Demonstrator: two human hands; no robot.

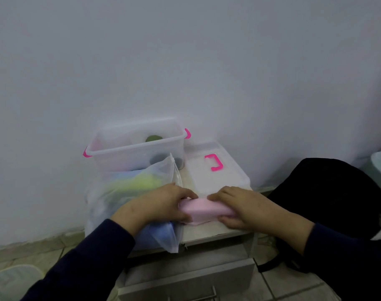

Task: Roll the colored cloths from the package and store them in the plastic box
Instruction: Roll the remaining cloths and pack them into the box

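1. Package (128, 192) of translucent plastic lies at the tabletop's (209, 233) left edge, with yellow and blue cloths showing through it.
2. Plastic box (137, 146) with pink latches stands behind it, lid off, a dark roll inside.
3. Left hand (163, 203) grips the pink cloth (204, 210), fingers curled over its left end.
4. Right hand (246, 207) curls round its right end, thumb underneath.
5. Lid (215, 170) lies just behind the cloth, beside the box.
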